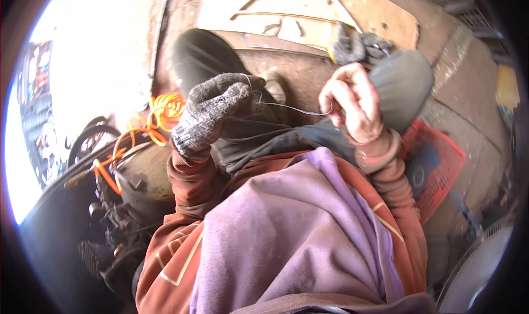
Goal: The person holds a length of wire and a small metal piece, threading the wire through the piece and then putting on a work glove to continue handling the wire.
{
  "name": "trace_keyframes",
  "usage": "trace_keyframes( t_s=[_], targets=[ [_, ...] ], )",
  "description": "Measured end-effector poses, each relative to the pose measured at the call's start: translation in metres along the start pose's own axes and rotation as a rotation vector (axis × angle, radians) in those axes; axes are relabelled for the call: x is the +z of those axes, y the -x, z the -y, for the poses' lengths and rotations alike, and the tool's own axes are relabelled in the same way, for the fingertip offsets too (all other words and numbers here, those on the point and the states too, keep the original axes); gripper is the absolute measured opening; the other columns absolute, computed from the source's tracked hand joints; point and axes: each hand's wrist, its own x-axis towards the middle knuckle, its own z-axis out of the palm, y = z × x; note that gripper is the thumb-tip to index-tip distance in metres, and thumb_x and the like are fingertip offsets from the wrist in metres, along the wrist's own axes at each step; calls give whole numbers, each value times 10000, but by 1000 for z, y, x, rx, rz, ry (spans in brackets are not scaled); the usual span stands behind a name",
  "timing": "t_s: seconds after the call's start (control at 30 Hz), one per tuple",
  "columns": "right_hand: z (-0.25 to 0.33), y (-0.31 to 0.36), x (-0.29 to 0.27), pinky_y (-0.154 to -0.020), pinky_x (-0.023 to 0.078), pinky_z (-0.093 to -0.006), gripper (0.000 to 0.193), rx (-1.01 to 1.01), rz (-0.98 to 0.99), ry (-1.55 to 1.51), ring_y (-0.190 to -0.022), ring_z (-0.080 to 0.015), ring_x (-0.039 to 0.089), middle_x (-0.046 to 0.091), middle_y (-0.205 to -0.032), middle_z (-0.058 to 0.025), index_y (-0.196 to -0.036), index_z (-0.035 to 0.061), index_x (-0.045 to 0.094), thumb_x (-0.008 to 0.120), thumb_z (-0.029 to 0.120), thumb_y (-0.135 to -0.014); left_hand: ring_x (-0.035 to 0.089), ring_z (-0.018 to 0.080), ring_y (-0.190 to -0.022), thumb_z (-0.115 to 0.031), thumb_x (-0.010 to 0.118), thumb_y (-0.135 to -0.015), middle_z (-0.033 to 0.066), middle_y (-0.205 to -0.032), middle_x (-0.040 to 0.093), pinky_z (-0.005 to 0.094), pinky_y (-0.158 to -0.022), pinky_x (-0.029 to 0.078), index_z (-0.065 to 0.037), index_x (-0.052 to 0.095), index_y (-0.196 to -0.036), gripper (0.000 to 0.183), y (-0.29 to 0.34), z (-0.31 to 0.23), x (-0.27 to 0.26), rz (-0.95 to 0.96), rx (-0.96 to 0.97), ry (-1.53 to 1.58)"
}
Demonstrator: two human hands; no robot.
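Observation:
My left hand wears a grey knitted work glove, its fingers closed on one end of a thin pale strand. Whether this is wire or thread I cannot tell. The strand loops up over the gloved fingertips and sags across the gap between my hands. Its other end runs to my bare right hand, which pinches it above my right knee. Beyond that knee, on the boards, lies a crumpled grey work glove. A purple cloth covers my front.
Pale boards lie on the floor ahead. To the left are a coiled orange hose and a dirty machine with a rounded tank. A red plastic crate and a fan stand at my right.

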Motion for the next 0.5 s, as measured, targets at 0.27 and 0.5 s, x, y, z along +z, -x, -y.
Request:
trace_keyframes(
  t_s=[0.27,0.5],
  targets=[
    [4,-26,-2,-404,315,-179,86,-110,-3,-43,-460,-41,402,560,-659,-49,-1027,65,483,486,150,-1016,671,214,-912,-424,520,-985,136,-963,691,326,-831,527,68,596,-1201,542,45,16,-62,-21,191,101],
    [-1,-20,21,-447,387,-172,74,0,148,89,-589,-58,586,690,-914,-112,-1026,58,465,464,131,-1015,602,332,-1119,-589,404,-970,218,-1301,564,516,-974,464,64,499,-1315,744,27,22,-42,-234,345,310]
  ],
)
